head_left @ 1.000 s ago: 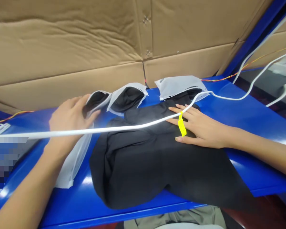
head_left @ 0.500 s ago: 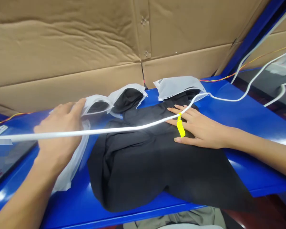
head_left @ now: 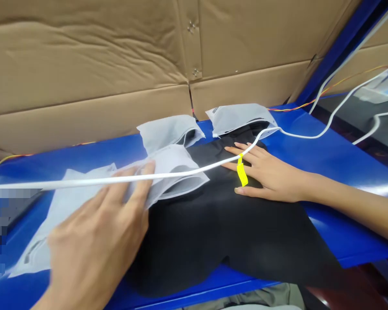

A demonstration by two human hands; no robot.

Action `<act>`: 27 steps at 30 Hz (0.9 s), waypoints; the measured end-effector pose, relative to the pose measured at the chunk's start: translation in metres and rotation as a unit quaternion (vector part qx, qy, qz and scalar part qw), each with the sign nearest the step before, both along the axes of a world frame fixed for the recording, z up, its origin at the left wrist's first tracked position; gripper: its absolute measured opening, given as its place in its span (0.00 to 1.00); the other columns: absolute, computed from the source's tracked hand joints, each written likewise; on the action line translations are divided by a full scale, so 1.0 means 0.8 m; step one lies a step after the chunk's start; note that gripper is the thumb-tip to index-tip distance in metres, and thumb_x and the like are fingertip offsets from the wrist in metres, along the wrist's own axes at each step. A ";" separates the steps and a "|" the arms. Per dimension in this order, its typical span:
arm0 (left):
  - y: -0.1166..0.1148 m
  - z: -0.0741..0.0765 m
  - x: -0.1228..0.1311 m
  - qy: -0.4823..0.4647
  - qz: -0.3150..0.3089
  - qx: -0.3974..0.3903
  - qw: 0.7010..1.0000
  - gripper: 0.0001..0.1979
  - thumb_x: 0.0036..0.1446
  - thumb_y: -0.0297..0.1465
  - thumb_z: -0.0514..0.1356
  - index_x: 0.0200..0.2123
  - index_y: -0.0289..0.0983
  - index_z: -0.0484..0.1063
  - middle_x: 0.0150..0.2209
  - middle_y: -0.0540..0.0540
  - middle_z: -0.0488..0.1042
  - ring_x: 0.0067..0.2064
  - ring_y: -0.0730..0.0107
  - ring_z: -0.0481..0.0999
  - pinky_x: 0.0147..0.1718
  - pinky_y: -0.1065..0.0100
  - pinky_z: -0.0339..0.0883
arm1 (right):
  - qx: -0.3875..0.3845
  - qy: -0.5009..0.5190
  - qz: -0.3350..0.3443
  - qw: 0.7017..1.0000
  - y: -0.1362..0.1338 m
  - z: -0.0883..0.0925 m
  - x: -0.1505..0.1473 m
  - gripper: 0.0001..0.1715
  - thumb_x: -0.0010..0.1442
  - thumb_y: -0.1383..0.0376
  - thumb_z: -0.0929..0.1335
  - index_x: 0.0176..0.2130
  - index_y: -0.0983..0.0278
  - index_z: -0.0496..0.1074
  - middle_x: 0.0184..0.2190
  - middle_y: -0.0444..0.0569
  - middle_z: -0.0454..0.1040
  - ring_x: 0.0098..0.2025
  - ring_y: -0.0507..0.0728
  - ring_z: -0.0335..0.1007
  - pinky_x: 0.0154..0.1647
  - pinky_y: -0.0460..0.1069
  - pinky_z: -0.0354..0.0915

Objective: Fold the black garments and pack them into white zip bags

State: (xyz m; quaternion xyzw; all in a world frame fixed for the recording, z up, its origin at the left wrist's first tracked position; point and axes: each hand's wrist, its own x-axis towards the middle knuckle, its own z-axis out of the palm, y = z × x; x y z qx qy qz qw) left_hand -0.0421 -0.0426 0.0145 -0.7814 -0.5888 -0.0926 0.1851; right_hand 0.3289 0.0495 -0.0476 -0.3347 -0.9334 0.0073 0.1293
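My left hand [head_left: 100, 232] grips the left end of a white zip bag [head_left: 171, 165]. The bag's mouth gapes to the right and rests over a piece of black fabric [head_left: 233, 232]. My fingertips are partly hidden behind the bag and the cable. My right hand [head_left: 265, 172] lies flat on the fabric with its fingers spread. Behind the fabric are two more white bags: one on the right [head_left: 239, 118] with black cloth showing in its mouth, and one in the middle [head_left: 164, 129].
A white cable [head_left: 187, 173] with a yellow tag [head_left: 242, 172] crosses in front of both hands. Another flat white bag [head_left: 61, 206] lies at the left on the blue table [head_left: 297, 146]. Cardboard [head_left: 116, 56] walls the back.
My left hand has come rightward and nearer, bringing a white bag from the back left onto the black fabric's left part. My right hand has stayed in place on the fabric.
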 end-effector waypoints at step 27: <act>0.045 -0.017 0.039 -0.084 -0.219 -0.131 0.963 0.33 0.72 0.33 0.51 0.78 0.50 0.55 0.77 0.46 0.58 0.78 0.39 0.55 0.70 0.38 0.63 | 0.106 0.200 -0.056 0.972 -0.012 0.019 -0.018 0.15 0.72 0.65 0.65 0.55 0.61 0.76 0.50 0.57 0.83 0.51 0.65 0.82 0.50 0.60 0.80</act>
